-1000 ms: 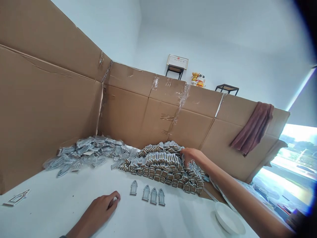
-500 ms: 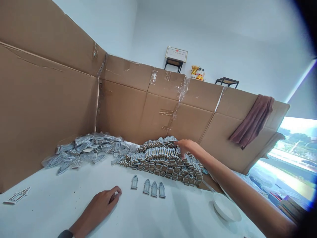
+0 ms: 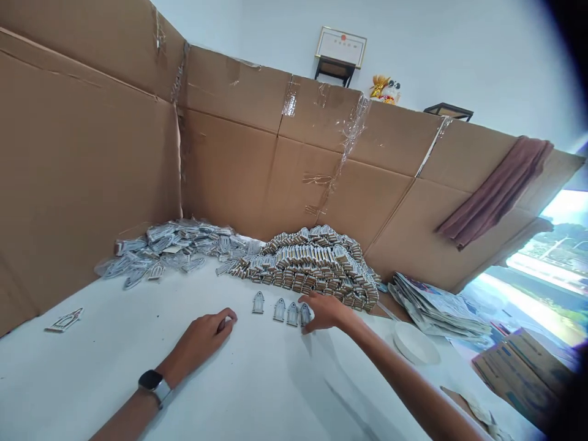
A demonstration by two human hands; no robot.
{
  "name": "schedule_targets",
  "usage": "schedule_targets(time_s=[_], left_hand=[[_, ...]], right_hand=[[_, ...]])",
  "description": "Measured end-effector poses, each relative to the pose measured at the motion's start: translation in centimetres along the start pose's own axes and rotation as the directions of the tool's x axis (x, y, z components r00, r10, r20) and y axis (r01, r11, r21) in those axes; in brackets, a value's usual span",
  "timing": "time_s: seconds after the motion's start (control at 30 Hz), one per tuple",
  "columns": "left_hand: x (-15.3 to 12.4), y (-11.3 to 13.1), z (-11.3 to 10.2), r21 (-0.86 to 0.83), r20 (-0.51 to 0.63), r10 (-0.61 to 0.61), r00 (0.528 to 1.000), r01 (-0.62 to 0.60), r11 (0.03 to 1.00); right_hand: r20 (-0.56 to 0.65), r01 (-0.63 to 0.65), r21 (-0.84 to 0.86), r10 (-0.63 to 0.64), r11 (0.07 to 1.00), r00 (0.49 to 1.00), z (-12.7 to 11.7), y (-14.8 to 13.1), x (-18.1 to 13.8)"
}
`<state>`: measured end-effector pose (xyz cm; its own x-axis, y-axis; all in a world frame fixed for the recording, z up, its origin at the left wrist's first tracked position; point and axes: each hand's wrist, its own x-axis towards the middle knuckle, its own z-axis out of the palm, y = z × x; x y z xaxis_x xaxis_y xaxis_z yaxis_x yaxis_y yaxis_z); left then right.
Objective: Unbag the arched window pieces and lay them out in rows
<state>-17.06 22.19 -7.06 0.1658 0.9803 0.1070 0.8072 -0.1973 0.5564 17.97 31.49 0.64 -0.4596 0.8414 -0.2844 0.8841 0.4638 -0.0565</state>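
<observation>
Several small grey-white arched window-shaped pieces [image 3: 279,310] lie in a short row on the white table. At the right end of this row, my right hand [image 3: 326,311] has its fingers and thumb closed around the top and bottom of one arched piece [image 3: 305,314]. My left hand [image 3: 204,335] rests on the table to the left of the row, fingers curled in; whether it holds anything is hidden. Behind the row rises a large stacked heap of similar arched pieces [image 3: 316,263].
Plastic-wrapped pieces [image 3: 174,245] are piled at the back left. A single arched piece [image 3: 65,320] lies far left. Cardboard walls [image 3: 239,165] enclose the back and left. To the right are a white bowl [image 3: 416,344], folded newspapers [image 3: 436,309] and a cardboard box [image 3: 523,373].
My right hand has come from the top of the heap down to the right end of the row. My left hand stays curled on the table. The view has tilted down.
</observation>
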Motion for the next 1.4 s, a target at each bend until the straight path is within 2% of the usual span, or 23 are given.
schedule_targets(time_s=[0.1, 0.3, 0.43, 0.6, 0.9, 1.1, 1.4], left_hand=[[0.0, -0.1, 0.1, -0.009, -0.003, 0.021, 1.000, -0.021, 1.000], [0.1, -0.4, 0.3, -0.022, -0.006, 0.015, 1.000, -0.015, 1.000], [0.0, -0.1, -0.1, -0.022, -0.003, 0.011, 1.000, -0.011, 1.000], [-0.2, 0.3, -0.4, -0.032, -0.011, 0.019, 1.000, -0.019, 0.999], [-0.2, 0.0, 0.0, -0.028, -0.014, 0.022, 1.000, -0.022, 0.999], [-0.5, 0.5, -0.3, -0.021, -0.016, 0.009, 1.000, -0.009, 1.000], [-0.3, -0.6, 0.7, -0.029, -0.054, 0.037, 0.998, -0.039, 0.999]], right_hand=[[0.004, -0.020, 0.036, 0.020, 0.999, 1.000, 1.6, 1.7, 1.6], [-0.024, 0.027, 0.105, -0.025, 0.994, 0.999, 1.2, 3.0, 2.2], [-0.068, 0.042, 0.136, -0.033, 0.990, 0.997, 0.8, 1.8, 2.5], [-0.065, 0.033, 0.136, -0.024, 0.990, 0.998, 1.1, 0.2, 3.2], [-0.031, 0.025, 0.071, -0.022, 0.997, 0.999, 1.7, -0.5, 3.2], [-0.041, 0.048, 0.048, -0.046, 0.998, 0.998, 0.7, -1.2, 3.8], [-0.059, 0.077, 0.034, -0.075, 0.996, 0.995, 0.2, -4.1, 5.3]])
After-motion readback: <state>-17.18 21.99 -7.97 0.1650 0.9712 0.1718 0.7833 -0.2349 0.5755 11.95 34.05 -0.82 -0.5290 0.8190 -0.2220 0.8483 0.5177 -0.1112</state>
